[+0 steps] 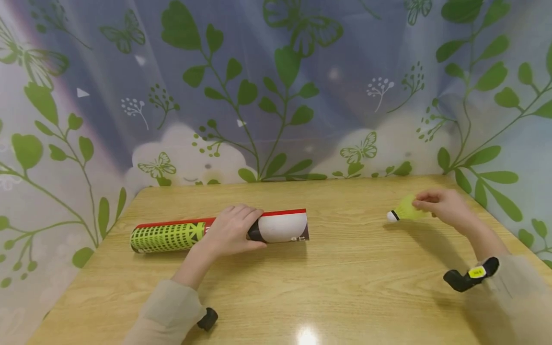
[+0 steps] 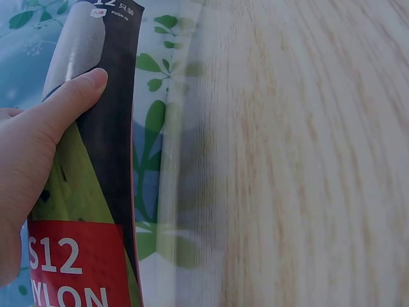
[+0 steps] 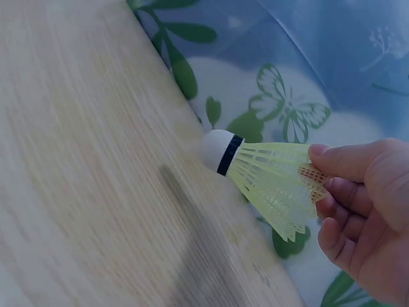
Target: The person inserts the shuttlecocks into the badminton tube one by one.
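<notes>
In the head view my left hand (image 1: 230, 230) grips a long shuttlecock tube (image 1: 282, 226) around its middle, the tube lying sideways over the table's left half. Black, red and yellow-green print covers it, and the left wrist view shows "S12" on its red label (image 2: 77, 262). On the right, my right hand (image 1: 444, 206) pinches a yellow shuttlecock (image 1: 406, 209) by its skirt edge. Its white cork, with a black band, points left toward the tube's right end. The right wrist view shows thumb and fingers on the skirt (image 3: 271, 182), with the shuttlecock held above the table.
A wood-grain table (image 1: 345, 278) spreads under both hands. Behind it and at both sides hangs a blue and white curtain (image 1: 345, 96) with green leaves and butterflies. Black straps with small devices (image 1: 470, 275) sit at the wrists.
</notes>
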Available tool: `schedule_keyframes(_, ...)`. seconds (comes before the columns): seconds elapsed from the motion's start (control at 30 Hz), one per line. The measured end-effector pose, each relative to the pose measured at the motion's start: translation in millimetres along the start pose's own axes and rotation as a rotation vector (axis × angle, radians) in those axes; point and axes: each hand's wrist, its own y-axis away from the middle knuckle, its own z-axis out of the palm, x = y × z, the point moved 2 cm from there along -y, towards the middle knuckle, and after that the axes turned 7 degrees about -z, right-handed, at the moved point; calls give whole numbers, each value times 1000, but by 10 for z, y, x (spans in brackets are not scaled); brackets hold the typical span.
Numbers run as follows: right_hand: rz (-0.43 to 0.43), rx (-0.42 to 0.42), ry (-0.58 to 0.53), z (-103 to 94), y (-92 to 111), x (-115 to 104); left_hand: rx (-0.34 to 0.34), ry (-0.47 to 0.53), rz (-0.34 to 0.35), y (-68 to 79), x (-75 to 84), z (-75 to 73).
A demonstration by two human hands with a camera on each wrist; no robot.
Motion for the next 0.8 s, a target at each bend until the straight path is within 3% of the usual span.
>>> schedule_keyframes(0.8,-122,20,-160,493,105,-822,-52,-8,1,-3,7,37)
